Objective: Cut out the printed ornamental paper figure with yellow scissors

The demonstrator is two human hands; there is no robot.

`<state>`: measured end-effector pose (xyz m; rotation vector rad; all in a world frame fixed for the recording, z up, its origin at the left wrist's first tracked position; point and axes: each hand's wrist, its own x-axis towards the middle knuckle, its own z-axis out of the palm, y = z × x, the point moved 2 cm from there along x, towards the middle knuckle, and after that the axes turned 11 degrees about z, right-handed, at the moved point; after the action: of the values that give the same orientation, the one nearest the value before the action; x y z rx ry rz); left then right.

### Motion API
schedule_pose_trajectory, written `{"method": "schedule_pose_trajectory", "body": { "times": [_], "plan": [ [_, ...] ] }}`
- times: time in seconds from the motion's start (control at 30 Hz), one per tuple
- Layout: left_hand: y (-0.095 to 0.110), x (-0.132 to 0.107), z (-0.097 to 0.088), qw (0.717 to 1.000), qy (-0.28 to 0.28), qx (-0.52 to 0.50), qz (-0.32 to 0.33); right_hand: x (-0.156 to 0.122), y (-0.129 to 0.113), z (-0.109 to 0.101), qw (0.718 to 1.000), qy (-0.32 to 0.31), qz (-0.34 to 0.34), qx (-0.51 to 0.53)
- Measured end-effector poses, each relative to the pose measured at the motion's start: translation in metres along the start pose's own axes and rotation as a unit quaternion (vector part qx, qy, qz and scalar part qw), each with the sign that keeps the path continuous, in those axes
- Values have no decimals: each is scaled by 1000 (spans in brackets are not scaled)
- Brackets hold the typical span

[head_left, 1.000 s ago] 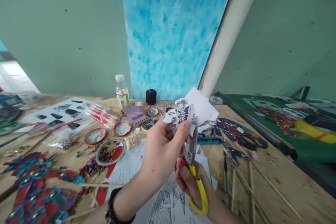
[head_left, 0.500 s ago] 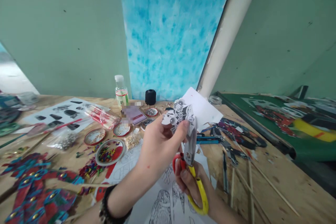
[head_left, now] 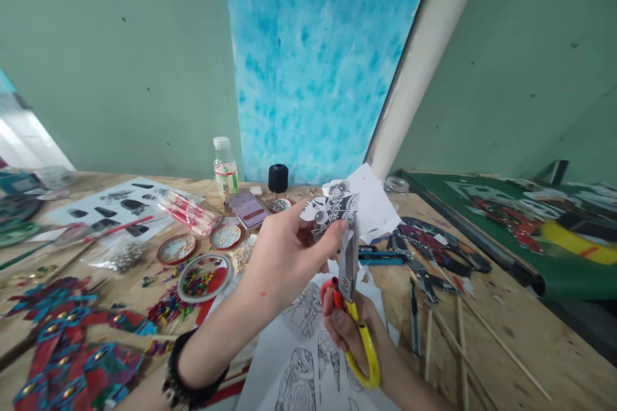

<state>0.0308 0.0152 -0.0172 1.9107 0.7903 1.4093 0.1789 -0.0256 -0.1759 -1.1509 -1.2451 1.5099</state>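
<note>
Surface: a wooden table (head_left: 506,334), crowded; bead tins (head_left: 205,277) and coloured puppet pieces (head_left: 72,353) at the left, a green mat (head_left: 448,189) at the far right, a printed sheet (head_left: 299,359) near.
Room: green wall, with a blue painted panel (head_left: 318,58) and a white pillar (head_left: 419,58) behind the table.
Left hand (head_left: 284,257): thumb and fingers pinched on a paper cutout (head_left: 332,205), held up above the middle of the table.
Right hand (head_left: 354,334): closed around the handles of the scissors (head_left: 354,308); the blades are almost together at the lower edge of the cutout.
Change: the cutout and the blades stay nearly where they were; the left forearm now lies lower.
</note>
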Motion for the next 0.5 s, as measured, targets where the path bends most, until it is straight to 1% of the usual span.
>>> {"method": "schedule_pose_trajectory", "body": {
  "times": [0.3, 0.5],
  "plan": [
    [1, 1, -2, 1000, -12, 17, 8, -1, -1, -1, 1000, -1, -7, -29],
    [3, 1, -3, 999, -25, 26, -5, 0, 2, -4, 998, 3, -13, -54]
  ]
}}
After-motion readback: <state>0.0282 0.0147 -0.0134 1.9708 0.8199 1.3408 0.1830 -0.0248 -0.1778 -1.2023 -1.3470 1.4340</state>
